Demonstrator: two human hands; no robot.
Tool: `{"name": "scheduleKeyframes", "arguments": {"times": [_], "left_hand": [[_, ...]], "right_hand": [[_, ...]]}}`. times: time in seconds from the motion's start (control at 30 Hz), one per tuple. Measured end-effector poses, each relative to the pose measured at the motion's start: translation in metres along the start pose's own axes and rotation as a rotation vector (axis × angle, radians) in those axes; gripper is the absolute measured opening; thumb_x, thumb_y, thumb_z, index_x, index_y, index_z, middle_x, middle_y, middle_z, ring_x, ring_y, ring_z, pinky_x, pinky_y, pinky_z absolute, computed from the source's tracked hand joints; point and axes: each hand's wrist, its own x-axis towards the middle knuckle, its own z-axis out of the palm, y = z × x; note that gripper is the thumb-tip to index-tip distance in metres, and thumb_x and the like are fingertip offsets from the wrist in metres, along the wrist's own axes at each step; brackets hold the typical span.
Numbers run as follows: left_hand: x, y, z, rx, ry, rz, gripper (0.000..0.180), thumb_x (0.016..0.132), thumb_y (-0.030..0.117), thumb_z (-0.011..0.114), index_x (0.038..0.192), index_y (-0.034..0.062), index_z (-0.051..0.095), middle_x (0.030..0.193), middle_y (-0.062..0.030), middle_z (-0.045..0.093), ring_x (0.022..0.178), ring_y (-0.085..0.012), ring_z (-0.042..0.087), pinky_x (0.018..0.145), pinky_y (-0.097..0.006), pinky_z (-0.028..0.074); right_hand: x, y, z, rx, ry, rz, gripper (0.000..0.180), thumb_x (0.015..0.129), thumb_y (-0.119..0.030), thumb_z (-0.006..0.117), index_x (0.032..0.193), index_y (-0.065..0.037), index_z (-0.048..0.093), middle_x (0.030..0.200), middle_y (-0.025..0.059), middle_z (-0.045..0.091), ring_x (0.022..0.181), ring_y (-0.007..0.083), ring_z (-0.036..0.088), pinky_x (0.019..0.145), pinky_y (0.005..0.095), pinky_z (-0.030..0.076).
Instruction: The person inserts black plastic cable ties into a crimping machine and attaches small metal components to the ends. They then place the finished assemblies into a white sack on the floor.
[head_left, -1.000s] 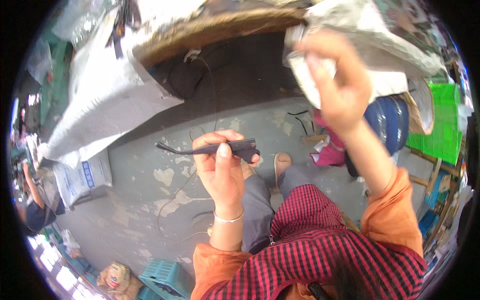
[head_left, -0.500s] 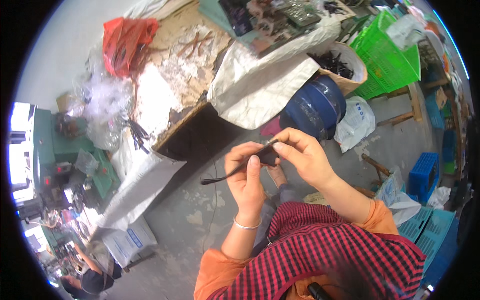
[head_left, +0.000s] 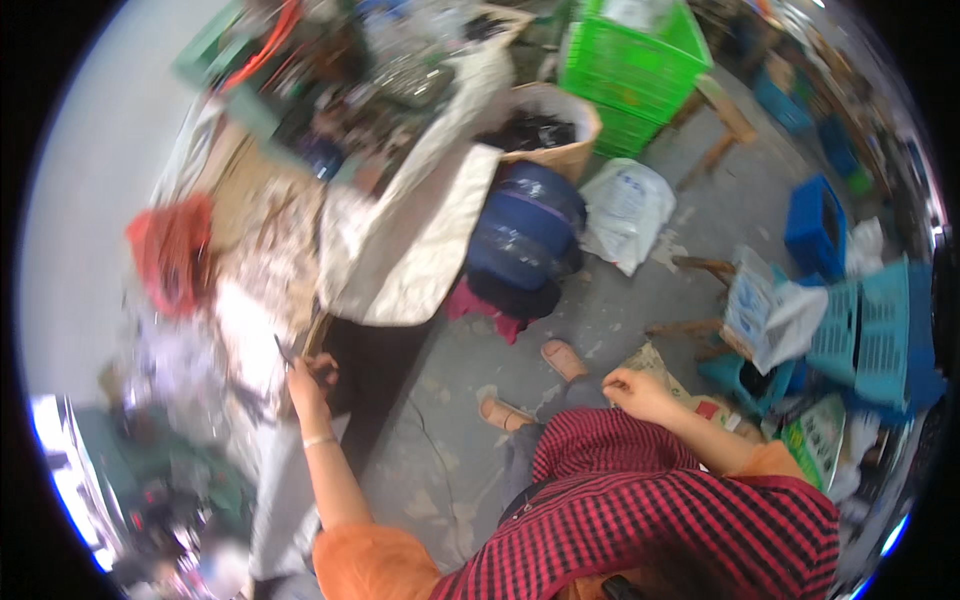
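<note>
Daylit scene, fairly bright, soft even light with no hard shadows. Strong motion blur over the whole frame, worst left of the green crate (head_left: 640, 60), where the clutter on the tabletop (head_left: 250, 250) smears. Blown-out white glare far below-left of the crate, at the picture's rim. Fisheye bends the edges; black corners surround the circle. The checked shirt (head_left: 650, 510), below the crate, is sharpest.

Cracked grey concrete floor (head_left: 640, 310), green crate (head_left: 640, 60), blue crates (head_left: 815, 225), cluttered workbench (head_left: 270, 230)
</note>
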Motion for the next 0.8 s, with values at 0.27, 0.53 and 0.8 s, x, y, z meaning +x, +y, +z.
{"name": "scheduleKeyframes", "arguments": {"times": [0.27,0.53,0.8], "left_hand": [[-0.010,0.038,0.357,0.096,-0.532,-0.237,0.022,0.097,0.026,0.058,0.109,0.0086,0.063,0.075,0.0021,0.050,0.060,-0.0093,0.047,0.051,-0.028,0.042],[0.108,0.087,0.657,0.916,-0.146,1.044,0.026,0.094,0.021,0.057,0.108,0.0032,0.072,0.097,-0.0232,0.066,0.093,-0.0425,0.063,0.083,-0.050,0.050],[0.309,0.168,0.839,1.127,0.090,1.159,0.024,0.093,0.023,0.061,0.102,0.0022,0.070,0.092,-0.0230,0.065,0.089,-0.0422,0.064,0.079,-0.051,0.051]], "right_hand": [[0.029,0.092,-0.043,-0.191,-0.037,-0.031,0.031,0.087,-0.030,0.068,0.106,-0.006,0.070,0.098,0.0165,0.073,0.092,0.0358,0.070,0.081,0.0442,0.055],[0.126,0.198,-0.154,-0.155,-0.089,0.349,0.031,0.089,-0.037,0.066,0.108,-0.013,0.074,0.105,0.0149,0.073,0.099,0.0355,0.069,0.088,0.0434,0.054],[0.264,0.279,-0.292,0.603,0.244,0.591,0.029,0.089,-0.025,0.071,0.103,-0.001,0.073,0.092,0.0102,0.074,0.087,0.0202,0.068,0.082,0.0356,0.053]]}}
